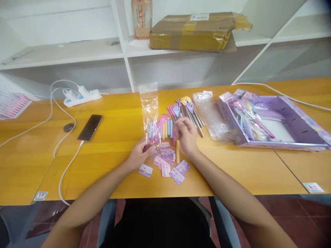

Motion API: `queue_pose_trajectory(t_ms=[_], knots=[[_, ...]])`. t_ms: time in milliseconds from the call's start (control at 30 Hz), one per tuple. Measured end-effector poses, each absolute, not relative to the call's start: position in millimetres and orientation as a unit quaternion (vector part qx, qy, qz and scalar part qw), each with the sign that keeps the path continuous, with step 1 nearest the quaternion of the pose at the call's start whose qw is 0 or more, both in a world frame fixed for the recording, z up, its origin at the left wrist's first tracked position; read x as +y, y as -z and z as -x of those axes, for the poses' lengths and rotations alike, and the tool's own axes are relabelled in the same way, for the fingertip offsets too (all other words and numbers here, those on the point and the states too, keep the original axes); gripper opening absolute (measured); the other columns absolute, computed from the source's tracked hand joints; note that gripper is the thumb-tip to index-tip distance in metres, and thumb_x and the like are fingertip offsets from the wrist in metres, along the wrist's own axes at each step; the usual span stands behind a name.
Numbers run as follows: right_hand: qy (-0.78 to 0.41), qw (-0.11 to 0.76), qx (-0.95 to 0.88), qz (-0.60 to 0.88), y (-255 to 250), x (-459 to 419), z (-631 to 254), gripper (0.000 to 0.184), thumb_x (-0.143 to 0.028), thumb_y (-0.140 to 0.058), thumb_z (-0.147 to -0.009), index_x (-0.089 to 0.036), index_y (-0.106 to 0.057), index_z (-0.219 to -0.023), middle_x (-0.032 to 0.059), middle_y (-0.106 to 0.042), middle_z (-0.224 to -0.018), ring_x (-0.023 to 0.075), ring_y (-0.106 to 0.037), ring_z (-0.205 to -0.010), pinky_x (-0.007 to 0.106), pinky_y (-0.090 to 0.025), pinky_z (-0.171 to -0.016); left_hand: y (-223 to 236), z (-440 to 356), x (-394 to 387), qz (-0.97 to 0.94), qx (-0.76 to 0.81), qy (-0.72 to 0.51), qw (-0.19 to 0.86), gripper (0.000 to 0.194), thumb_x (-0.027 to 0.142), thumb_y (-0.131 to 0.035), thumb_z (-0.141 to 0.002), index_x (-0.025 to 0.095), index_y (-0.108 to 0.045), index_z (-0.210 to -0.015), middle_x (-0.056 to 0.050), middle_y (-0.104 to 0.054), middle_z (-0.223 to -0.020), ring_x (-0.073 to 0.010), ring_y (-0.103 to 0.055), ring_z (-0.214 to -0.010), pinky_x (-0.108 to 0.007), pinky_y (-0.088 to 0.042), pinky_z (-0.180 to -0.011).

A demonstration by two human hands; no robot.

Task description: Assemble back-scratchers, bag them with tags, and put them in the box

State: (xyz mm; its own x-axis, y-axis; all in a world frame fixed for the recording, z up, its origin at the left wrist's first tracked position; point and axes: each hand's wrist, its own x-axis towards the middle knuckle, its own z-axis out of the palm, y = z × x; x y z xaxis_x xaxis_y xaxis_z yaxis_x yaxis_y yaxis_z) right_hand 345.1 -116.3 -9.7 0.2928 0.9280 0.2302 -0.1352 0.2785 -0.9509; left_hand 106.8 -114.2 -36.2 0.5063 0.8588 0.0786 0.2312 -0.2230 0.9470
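Note:
My left hand (139, 154) pinches the lower end of a clear plastic sleeve (149, 110) that stands upright on the wooden table (108, 151); a pink hand-shaped stick shows inside it. My right hand (186, 135) is curled beside the sleeve, fingers closed near a row of coloured stick handles (167, 128). What its fingertips grip is too small to name. Small pink and purple paper cards (170, 165) lie scattered under both hands. Several hand-shaped sticks with metal shafts (190, 112) lie just beyond the right hand.
An open purple box (292, 127) with packed items sits at the right, empty clear bags (210, 115) beside it. A phone (90, 127), a white power strip (81, 96) and cables lie at the left. White shelves behind hold a cardboard parcel (193, 32) and a bottle (141, 17).

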Motion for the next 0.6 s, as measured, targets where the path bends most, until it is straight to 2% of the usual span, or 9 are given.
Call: queue_pose_trajectory(t_ms=[133,267,333,433,500,600], knots=[[-0.491,0.560,-0.506,0.435,25,-117,-334,0.045,-0.068,-0.076,-0.091,-0.027,-0.062,-0.104,-0.0060,-0.060,-0.074,0.0104,-0.044,-0.049,0.026,-0.036,-0.046,31,-106,-115,-0.735,0.372,-0.314,0.471,0.038,0.056,-0.066,-0.103,0.021,-0.074,-0.093,-0.005,-0.064,-0.093,-0.0213,-0.060,-0.088,-0.036,-0.051,-0.087],[-0.497,0.490,-0.575,0.427,25,-123,-325,0.038,-0.060,-0.074,-0.097,-0.024,-0.066,-0.089,-0.0020,-0.059,-0.077,0.0143,-0.054,-0.066,0.029,-0.047,-0.060,22,-107,-118,-0.750,0.343,-0.316,0.470,0.032,0.050,-0.068,-0.104,0.021,-0.073,-0.091,-0.005,-0.065,-0.096,-0.0221,-0.064,-0.094,-0.038,-0.052,-0.095],[-0.494,0.505,-0.565,0.426,24,-125,-324,0.035,-0.057,-0.072,-0.100,-0.024,-0.067,-0.090,-0.0006,-0.062,-0.082,0.0158,-0.059,-0.073,0.030,-0.052,-0.068,21,-107,-117,-0.739,0.341,-0.344,0.468,0.030,0.048,-0.070,-0.103,0.021,-0.074,-0.092,-0.008,-0.069,-0.110,-0.0240,-0.067,-0.106,-0.041,-0.052,-0.103],[-0.466,0.582,-0.513,0.426,22,-123,-329,0.030,-0.056,-0.069,-0.103,-0.026,-0.066,-0.102,0.0016,-0.067,-0.096,0.0180,-0.066,-0.087,0.033,-0.058,-0.080,20,-105,-112,-0.682,0.361,-0.422,0.476,0.028,0.048,-0.072,-0.102,0.021,-0.075,-0.093,-0.010,-0.071,-0.127,-0.0265,-0.067,-0.122,-0.044,-0.053,-0.110],[-0.424,0.636,-0.481,0.430,20,-121,-335,0.028,-0.056,-0.064,-0.106,-0.029,-0.061,-0.106,0.0026,-0.069,-0.103,0.0195,-0.069,-0.093,0.035,-0.060,-0.081,20,-101,-106,-0.629,0.383,-0.462,0.495,0.029,0.049,-0.073,-0.102,0.021,-0.075,-0.096,-0.010,-0.074,-0.121,-0.0244,-0.071,-0.112,-0.042,-0.059,-0.103],[-0.358,0.656,-0.492,0.447,15,-122,-341,0.024,-0.054,-0.058,-0.110,-0.030,-0.055,-0.107,0.0011,-0.069,-0.091,0.0196,-0.069,-0.081,0.034,-0.057,-0.070,20,-96,-97,-0.570,0.426,-0.506,0.487,0.032,0.052,-0.076,-0.100,0.020,-0.076,-0.102,-0.008,-0.078,-0.110,-0.0207,-0.073,-0.098,-0.035,-0.062,-0.090]])
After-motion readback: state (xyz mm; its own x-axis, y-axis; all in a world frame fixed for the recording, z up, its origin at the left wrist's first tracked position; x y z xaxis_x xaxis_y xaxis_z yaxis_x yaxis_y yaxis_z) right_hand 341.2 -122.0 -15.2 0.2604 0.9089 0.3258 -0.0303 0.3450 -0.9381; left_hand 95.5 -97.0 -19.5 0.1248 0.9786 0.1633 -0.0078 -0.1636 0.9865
